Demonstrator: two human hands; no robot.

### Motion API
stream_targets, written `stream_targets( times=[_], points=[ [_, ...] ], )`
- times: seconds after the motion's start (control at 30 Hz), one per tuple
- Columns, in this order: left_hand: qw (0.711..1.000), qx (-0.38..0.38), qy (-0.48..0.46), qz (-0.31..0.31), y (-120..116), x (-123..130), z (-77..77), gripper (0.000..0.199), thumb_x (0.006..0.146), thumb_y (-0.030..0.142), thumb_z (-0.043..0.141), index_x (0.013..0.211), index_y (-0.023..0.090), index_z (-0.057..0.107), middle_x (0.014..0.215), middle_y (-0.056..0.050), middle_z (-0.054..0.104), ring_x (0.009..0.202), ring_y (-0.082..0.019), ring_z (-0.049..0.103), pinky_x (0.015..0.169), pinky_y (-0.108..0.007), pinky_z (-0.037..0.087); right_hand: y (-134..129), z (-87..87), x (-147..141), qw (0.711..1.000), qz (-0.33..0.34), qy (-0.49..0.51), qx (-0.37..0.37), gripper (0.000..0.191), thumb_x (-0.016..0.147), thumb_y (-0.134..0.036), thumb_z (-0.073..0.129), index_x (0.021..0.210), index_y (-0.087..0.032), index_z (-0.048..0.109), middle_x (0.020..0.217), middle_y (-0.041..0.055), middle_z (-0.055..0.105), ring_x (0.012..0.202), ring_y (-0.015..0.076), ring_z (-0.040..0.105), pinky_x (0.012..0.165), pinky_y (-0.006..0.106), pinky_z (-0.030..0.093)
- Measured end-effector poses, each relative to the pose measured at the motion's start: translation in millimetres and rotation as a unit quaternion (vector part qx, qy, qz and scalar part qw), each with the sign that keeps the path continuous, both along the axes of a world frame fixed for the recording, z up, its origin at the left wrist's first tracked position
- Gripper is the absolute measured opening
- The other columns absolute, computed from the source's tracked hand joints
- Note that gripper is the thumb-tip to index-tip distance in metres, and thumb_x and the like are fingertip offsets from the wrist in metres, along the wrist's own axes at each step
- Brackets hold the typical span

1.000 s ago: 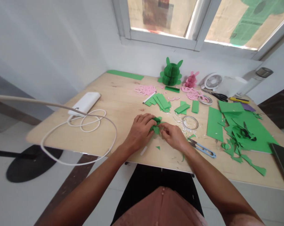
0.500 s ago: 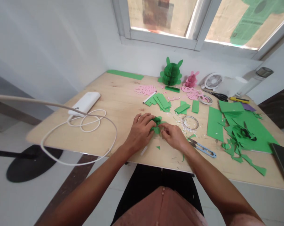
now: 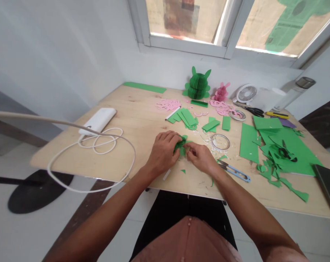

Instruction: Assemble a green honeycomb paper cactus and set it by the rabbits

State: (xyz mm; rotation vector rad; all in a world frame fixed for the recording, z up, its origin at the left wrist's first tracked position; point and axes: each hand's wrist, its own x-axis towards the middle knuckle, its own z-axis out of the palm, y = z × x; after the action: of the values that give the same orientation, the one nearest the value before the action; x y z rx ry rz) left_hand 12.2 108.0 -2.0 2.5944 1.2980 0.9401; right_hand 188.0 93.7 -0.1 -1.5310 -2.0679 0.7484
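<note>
Small layered green paper pieces point(image 3: 182, 141) lie between my two hands over the front middle of the table. My left hand point(image 3: 165, 151) curls over them from the left, fingers closed, hiding much of their shape. From the right, my right hand point(image 3: 200, 156) pinches at their right edge; exactly what sits between its fingertips is too small to see. A white stick-like strip point(image 3: 167, 174) lies below my left hand. Blue thread snips point(image 3: 234, 171) rest on the tabletop right of my right wrist, and a tape roll point(image 3: 220, 142) lies beyond that hand.
Green paper strips point(image 3: 188, 117) and pink paper scraps point(image 3: 168, 104) lie farther back. A green honeycomb paper figure point(image 3: 197, 86) and a smaller pink one point(image 3: 221, 92) stand by the wall. Green sheets point(image 3: 304, 156) and a black phone-like object point(image 3: 327, 187) are rightward; a white power bank point(image 3: 97, 120) with cable is left.
The camera view shifts slightly. Both hands stay at the green paper, with only small finger movement.
</note>
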Motion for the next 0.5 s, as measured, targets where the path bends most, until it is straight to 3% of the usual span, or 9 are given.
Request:
stream_targets(
  times=[0.17, 0.5],
  points=[
    [0.999, -0.010, 0.016, 0.027, 4.4, 6.3, 3.8, 0.019, 0.074, 0.011, 0.057, 0.090, 0.021, 0.055, 0.100, -0.008, 0.066, 0.103, -0.028, 0.057, 0.093, -0.045, 0.043, -1.0, 0.8, -0.8, 1.000, -0.003, -0.006, 0.001, 0.027, 0.084, -0.015, 0.048, 0.103, -0.018, 0.066, 0.064, -0.0006, 0.067, 0.056, 0.0145, 0.057, 0.059, 0.024, 0.039],
    [0.996, -0.024, 0.060, 0.064, 7.1, 9.9, 6.3, 0.013, 0.075, 0.011, 0.057, 0.084, 0.021, 0.058, 0.098, -0.007, 0.066, 0.097, -0.026, 0.057, 0.089, -0.043, 0.042, -1.4, 1.1, -0.6, 1.000, 0.000, -0.028, 0.002, 0.028, 0.085, -0.018, 0.047, 0.108, -0.019, 0.065, 0.066, -0.0004, 0.067, 0.060, 0.0149, 0.058, 0.061, 0.024, 0.038]
  ],
)
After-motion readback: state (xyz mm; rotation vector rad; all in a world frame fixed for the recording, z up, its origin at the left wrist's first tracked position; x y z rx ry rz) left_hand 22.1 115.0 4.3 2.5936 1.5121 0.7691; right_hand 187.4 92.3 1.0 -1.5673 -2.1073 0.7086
